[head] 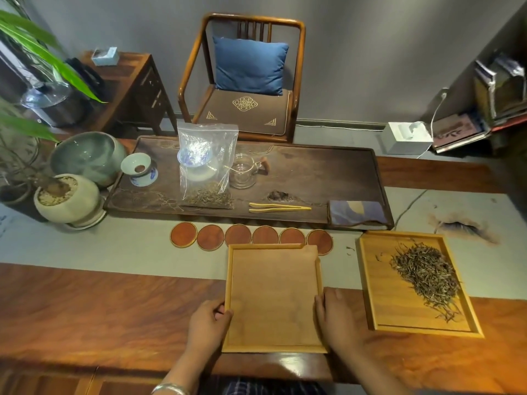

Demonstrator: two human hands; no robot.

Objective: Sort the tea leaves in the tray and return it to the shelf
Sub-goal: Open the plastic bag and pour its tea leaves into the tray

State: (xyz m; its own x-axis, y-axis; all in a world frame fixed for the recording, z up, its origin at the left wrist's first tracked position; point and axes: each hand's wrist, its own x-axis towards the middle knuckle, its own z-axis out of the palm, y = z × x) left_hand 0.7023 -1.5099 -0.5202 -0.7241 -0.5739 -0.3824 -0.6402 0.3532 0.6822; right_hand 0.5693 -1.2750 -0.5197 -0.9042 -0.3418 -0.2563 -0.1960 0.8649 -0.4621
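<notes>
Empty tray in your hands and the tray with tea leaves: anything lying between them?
Nothing: the head view shows only bare table surface between the empty tray and the tray with tea leaves. A few stray leaf bits lie farther back.

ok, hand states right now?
Left hand: fingers curled on the empty tray's left rim.
Right hand: grips the tray's right rim.

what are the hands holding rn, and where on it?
Both hold the empty wooden tray: left hand grips its left rim, right hand its right rim, both near the front.
</notes>
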